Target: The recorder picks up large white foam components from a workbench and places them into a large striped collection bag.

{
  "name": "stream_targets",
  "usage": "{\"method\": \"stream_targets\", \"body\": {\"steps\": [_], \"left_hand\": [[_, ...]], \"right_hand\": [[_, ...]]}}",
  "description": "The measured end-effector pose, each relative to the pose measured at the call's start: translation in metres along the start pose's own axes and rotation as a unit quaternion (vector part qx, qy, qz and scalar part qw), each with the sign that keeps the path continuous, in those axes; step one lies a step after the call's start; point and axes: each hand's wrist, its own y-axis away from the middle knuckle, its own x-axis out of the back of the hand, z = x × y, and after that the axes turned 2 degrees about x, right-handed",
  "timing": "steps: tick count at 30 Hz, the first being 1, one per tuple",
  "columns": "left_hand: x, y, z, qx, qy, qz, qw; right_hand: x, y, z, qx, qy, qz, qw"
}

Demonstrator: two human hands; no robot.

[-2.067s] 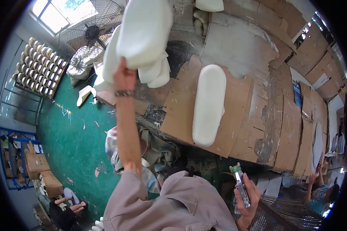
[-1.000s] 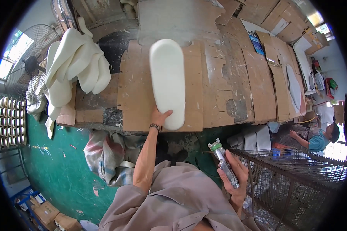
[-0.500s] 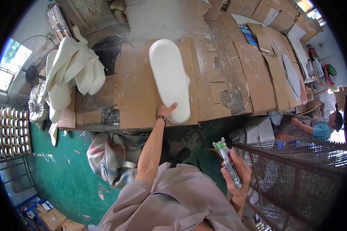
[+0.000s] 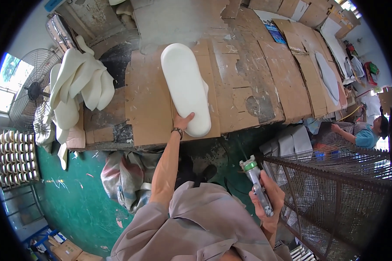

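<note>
A long white foam pad with rounded ends [image 4: 186,89] lies at a slight slant on a sheet of cardboard [image 4: 148,104] on the worktable. My left hand [image 4: 183,122] grips the pad's near end at its left edge, thumb on top and the other fingers hidden beneath. In my right hand [image 4: 268,195] is a silver spray gun with a green ring [image 4: 258,185]. It is held low, in front of the table's edge and apart from the pad, its nozzle pointing toward the table. A faint pale streak shows ahead of the nozzle.
Draped white foam pieces [image 4: 80,82] hang at the table's left, beside a wire-caged fan [image 4: 32,89]. Close on my right stands a rusty mesh rack [image 4: 322,195], with a co-worker [image 4: 363,132] beyond. A woven sack [image 4: 122,178] lies under the table edge.
My view has shifted slightly. The left hand keeps its grip on the pad, which has hardly moved. A faint streak now shows in front of the spray gun's nozzle.
</note>
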Motion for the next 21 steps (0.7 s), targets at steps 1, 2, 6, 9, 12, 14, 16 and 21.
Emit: {"method": "stream_targets", "body": {"steps": [1, 2, 6, 9, 12, 14, 16, 21], "left_hand": [[0.000, 0.000, 0.001, 0.012, 0.001, -0.003, 1.000], [-0.001, 0.001, 0.001, 0.015, 0.001, -0.002, 1.000], [0.007, -0.003, -0.012, -0.005, -0.015, 0.048, 0.999], [0.004, 0.008, -0.029, 0.017, 0.061, 0.057, 0.996], [0.003, 0.036, -0.048, 0.073, 0.212, -0.001, 0.975], [-0.001, 0.058, -0.065, 0.091, 0.302, -0.047, 0.948], [-0.005, 0.074, -0.077, 0.078, 0.394, -0.025, 0.915], [-0.011, 0.086, -0.081, 0.039, 0.393, -0.029, 0.918]], "right_hand": [[0.002, 0.003, 0.001, -0.022, 0.018, -0.008, 1.000], [0.006, 0.003, 0.002, -0.024, 0.018, -0.010, 0.999], [0.012, -0.001, 0.001, 0.027, -0.016, -0.069, 0.997], [0.020, 0.003, 0.002, 0.009, -0.003, -0.075, 0.997], [0.019, 0.018, 0.009, -0.004, 0.024, -0.008, 1.000], [0.028, 0.022, 0.008, -0.039, 0.015, -0.013, 0.999], [0.038, 0.022, 0.009, -0.009, -0.002, -0.108, 0.994], [0.046, 0.040, 0.013, -0.015, 0.016, -0.104, 0.994]]}}
